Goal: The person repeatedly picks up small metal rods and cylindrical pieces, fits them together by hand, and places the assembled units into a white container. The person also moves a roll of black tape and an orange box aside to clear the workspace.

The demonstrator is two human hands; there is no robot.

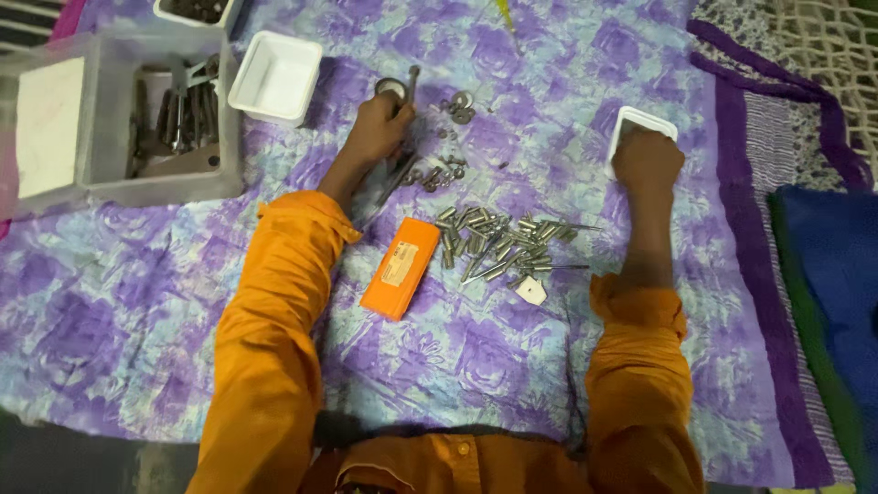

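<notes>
I sit over a purple flowered cloth (128,302). My left hand (380,123) reaches forward and closes on a round metal ring (391,87) beside a thin metal rod (412,80). My right hand (647,157) grips a small white plastic tray (631,117) and covers most of it. Between my arms lies a heap of metal bolts and pins (498,242). A flat orange box (401,267) rests just left of that heap. Loose nuts and washers (457,105) lie right of my left hand. Both sleeves are orange.
A clear plastic bin (101,183) holding dark tools stands at the far left. An empty white tray (276,78) sits next to it, and another container (197,11) shows at the top edge. A small white piece (530,291) lies below the bolts. A blue cloth (837,274) lies at the right.
</notes>
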